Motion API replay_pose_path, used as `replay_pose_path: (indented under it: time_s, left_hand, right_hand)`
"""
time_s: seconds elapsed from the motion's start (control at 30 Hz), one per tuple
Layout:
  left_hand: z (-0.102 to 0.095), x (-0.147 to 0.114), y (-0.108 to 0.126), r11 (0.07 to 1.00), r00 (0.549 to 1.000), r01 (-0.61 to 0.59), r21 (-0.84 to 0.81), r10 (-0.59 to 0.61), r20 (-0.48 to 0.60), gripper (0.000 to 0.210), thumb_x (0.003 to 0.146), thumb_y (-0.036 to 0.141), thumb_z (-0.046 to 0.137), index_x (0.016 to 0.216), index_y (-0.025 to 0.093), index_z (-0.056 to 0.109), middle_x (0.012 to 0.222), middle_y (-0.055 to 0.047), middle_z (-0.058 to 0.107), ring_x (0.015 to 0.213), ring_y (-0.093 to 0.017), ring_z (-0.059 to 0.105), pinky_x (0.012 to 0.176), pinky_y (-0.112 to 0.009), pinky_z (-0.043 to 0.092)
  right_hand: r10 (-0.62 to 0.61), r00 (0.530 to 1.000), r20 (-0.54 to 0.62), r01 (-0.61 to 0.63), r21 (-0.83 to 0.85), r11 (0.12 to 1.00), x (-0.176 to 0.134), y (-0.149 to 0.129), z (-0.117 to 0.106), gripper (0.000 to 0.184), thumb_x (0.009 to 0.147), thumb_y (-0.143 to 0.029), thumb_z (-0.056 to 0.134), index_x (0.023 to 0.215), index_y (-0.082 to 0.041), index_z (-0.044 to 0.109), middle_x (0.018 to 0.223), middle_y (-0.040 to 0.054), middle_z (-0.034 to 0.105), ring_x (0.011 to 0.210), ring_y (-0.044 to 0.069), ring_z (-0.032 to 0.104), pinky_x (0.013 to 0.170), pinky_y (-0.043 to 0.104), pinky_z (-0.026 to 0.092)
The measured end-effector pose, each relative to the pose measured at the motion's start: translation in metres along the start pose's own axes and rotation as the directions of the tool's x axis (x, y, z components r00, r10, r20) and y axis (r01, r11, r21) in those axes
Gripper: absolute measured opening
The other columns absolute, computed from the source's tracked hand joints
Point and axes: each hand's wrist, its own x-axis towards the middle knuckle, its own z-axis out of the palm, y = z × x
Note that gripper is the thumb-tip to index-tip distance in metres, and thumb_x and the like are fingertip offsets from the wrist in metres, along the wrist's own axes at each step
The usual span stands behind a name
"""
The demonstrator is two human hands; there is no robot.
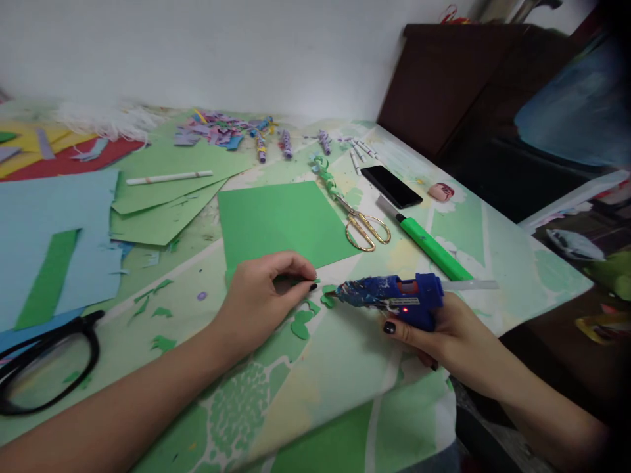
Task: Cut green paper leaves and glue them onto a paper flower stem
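My right hand is wrapped round the handle of a blue hot glue gun, its red light lit and a clear glue stick jutting from the back. The nozzle points left and meets a small cut green paper piece. Just left of that, my left hand pinches a tiny bit of green paper between thumb and forefinger, the rest of it hidden by the fingertips. Below lie more rounded green cutouts. A square green sheet lies flat beyond my left hand.
Gold-handled scissors, a green utility knife and a black phone lie at the right. Black-framed glasses, a light blue sheet and green scraps are at the left. Purple paper scraps lie by the wall.
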Motion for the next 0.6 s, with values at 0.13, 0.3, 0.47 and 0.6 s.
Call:
replay_pose_path:
  time_s: [0.13, 0.3, 0.47, 0.6]
  left_hand:
    - [-0.0001, 0.0, 0.0001, 1.0, 1.0, 0.009, -0.009, -0.009, 0.01, 0.008, 0.074, 0.011, 0.063, 0.078, 0.016, 0.067, 0.074, -0.002, 0.071, 0.067, -0.013, 0.066, 0.061, -0.022, 0.052]
    - [-0.0007, -0.0001, 0.0007, 1.0, 1.0, -0.008, 0.015, 0.008, 0.009, 0.01, 0.073, 0.009, 0.062, 0.078, 0.016, 0.067, 0.074, -0.001, 0.071, 0.065, -0.013, 0.065, 0.06, -0.021, 0.052]
    - [-0.0006, -0.0007, 0.0009, 0.998, 0.999, -0.035, 0.053, 0.034, 0.017, 0.012, 0.072, 0.007, 0.063, 0.077, 0.017, 0.068, 0.073, -0.001, 0.071, 0.063, -0.012, 0.064, 0.06, -0.022, 0.052]
    - [-0.0006, -0.0003, 0.0013, 0.996, 0.998, -0.064, 0.057, 0.063, 0.014, 0.01, 0.072, 0.009, 0.063, 0.076, 0.017, 0.068, 0.071, -0.001, 0.071, 0.061, -0.012, 0.064, 0.058, -0.021, 0.052]
  right_hand:
    - [-0.003, 1.0, 0.003, 0.003, -0.006, 1.0, -0.0005, 0.0001, -0.0002, 0.014, 0.073, -0.023, 0.069, 0.074, -0.02, 0.055, 0.049, -0.007, 0.043, 0.038, 0.007, 0.039, 0.034, 0.017, 0.034]
    - [-0.012, 1.0, 0.006, 0.013, -0.055, 0.998, -0.0001, -0.0004, 0.0005, 0.011, 0.075, -0.026, 0.067, 0.079, -0.019, 0.059, 0.048, -0.0067, 0.042, 0.038, 0.008, 0.039, 0.034, 0.019, 0.034]
    - [-0.082, 0.997, -0.013, 0.08, -0.136, 0.988, -0.0007, -0.0007, -0.0002, 0.011, 0.078, -0.029, 0.065, 0.081, -0.019, 0.063, 0.046, -0.0059, 0.042, 0.038, 0.009, 0.039, 0.034, 0.021, 0.031]
    - [-0.067, 0.998, -0.009, 0.065, -0.131, 0.989, -0.0015, -0.0016, -0.0011, 0.012, 0.077, -0.029, 0.065, 0.072, -0.02, 0.059, 0.044, -0.0058, 0.043, 0.037, 0.009, 0.039, 0.034, 0.021, 0.031]
